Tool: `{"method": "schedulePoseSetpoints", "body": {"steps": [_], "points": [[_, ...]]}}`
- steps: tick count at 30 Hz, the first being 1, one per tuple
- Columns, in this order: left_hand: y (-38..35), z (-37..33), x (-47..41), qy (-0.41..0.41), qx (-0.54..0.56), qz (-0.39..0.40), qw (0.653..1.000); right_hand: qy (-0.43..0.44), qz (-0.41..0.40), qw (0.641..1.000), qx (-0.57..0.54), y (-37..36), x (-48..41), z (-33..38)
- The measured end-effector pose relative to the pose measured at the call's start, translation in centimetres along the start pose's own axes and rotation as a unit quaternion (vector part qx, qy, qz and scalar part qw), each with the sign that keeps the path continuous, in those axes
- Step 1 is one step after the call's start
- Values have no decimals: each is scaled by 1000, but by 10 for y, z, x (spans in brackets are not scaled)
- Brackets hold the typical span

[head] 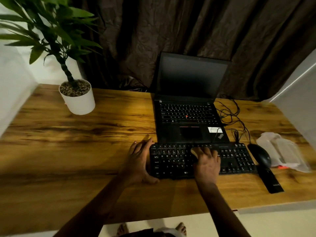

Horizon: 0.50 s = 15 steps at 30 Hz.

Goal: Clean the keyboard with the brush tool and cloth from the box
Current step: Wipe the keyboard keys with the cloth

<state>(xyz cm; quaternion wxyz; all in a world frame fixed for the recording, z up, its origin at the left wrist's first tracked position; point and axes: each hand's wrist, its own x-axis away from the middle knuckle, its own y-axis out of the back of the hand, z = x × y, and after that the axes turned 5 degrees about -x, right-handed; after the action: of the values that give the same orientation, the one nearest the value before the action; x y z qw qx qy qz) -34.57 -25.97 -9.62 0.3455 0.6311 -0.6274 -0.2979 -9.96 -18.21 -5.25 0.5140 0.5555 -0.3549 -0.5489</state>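
The black keyboard (239, 159) lies on the wooden desk in front of the laptop. My left hand (139, 161) grips its left end, thumb at the near edge and fingers at the far edge. My right hand (206, 162) lies flat on the middle keys, fingers spread and pointing away from me. It presses down what looks like a dark cloth (189, 168), which blends with the keys and hides several of them. No brush tool can be made out in either hand.
An open, dark laptop (188, 117) stands just behind the keyboard, with tangled cables (230, 115) to its right. A black mouse (260, 154), a clear plastic box (283, 151) and a flat black sleeve (271, 181) lie at the right. A potted plant (77, 98) stands at the back left.
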Motion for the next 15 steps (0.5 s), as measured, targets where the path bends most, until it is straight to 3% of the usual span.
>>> {"method": "schedulePoseSetpoints", "body": {"steps": [7,12,15], "points": [[-3,3,-4,-8,-15,-4,1000,85,27,995,-38,-4,11,48],[-3,3,-3,4,-6,-3,1000,11,17,1000,-23,0,7,20],[-4,3,-2,6,-10,-7,1000,27,11,999,-27,-6,7,34]]}}
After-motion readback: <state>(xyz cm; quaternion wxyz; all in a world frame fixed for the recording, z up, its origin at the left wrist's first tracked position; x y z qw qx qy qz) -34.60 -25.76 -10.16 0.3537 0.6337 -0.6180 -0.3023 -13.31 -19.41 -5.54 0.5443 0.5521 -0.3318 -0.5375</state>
